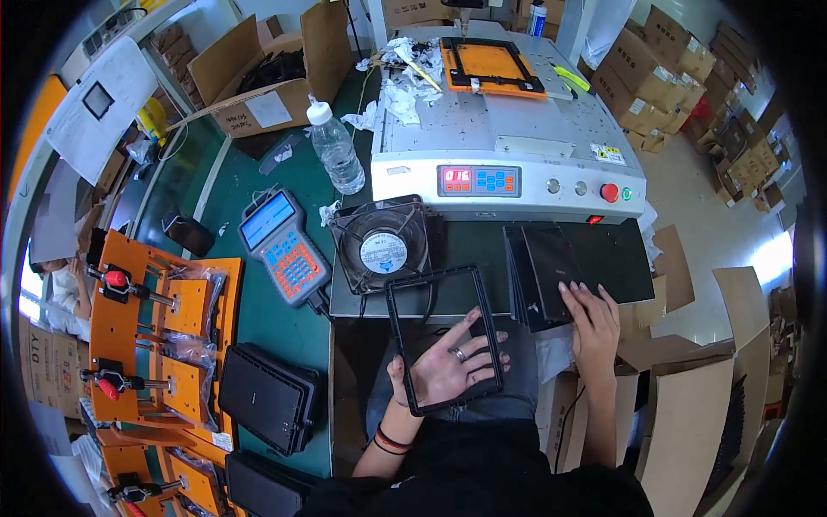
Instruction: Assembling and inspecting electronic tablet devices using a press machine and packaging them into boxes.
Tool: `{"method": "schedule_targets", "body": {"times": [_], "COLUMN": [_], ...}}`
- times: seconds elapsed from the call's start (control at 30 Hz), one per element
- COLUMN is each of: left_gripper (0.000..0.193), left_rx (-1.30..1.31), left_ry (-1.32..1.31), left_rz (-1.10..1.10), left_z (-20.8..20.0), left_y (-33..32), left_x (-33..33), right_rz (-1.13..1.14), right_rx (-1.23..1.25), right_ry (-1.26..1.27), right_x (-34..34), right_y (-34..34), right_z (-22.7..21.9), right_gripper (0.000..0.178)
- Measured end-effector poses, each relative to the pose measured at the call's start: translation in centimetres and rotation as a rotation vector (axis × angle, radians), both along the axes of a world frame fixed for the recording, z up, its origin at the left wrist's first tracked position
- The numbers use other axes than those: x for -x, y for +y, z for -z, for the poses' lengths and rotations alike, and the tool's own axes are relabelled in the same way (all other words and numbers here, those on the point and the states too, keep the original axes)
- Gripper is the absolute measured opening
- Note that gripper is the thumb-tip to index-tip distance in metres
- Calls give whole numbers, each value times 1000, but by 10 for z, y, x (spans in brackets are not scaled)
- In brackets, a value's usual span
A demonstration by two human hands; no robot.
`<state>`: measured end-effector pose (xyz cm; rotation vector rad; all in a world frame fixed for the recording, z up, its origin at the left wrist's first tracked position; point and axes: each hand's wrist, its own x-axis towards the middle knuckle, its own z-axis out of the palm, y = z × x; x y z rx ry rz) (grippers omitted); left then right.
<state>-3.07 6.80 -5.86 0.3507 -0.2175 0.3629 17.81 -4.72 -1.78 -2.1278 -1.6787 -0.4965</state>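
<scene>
My left hand (pixel 448 372), palm up with a ring and dark wristbands, holds a thin black rectangular frame (pixel 482 300). The thumb hooks the frame's left side, and the fingers reach across its opening to the right side. On the dark bench edge to the right lies a fanned stack of thin black panels (pixel 551 263). My right hand (pixel 593 326) rests on the stack's near right corner with its fingers stretched out; its thumb is hidden. Just beyond the frame stands a black cooling fan (pixel 379 246).
A white machine (pixel 409 177) with a lit control panel carries an orange fixture (pixel 487 65). Left of it are a clear bottle (pixel 336 151), a handheld keypad device (pixel 284 246), black cases (pixel 267 396) and orange clamp jigs (pixel 185 310). An open carton (pixel 689 422) stands at right.
</scene>
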Motion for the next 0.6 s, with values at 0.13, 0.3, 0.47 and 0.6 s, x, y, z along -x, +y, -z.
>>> {"method": "schedule_targets", "body": {"times": [0.13,0.3,0.47,0.6], "left_gripper": [112,107,94,90], "left_rx": [15,-14,340,26], "left_ry": [53,89,-380,413], "left_rz": [-46,-112,-60,-242], "left_z": [-6,-4,24,12], "left_y": [-1,-2,-6,-11], "left_x": [-2,3,14,26], "right_rz": [-20,-330,-524,-491], "right_rx": [-136,-295,-198,-235], "right_ry": [91,112,159,167], "right_x": [4,44,82,86], "right_y": [11,19,22,21], "right_z": [-12,-26,-21,-9], "right_gripper": [36,25,20,24]}}
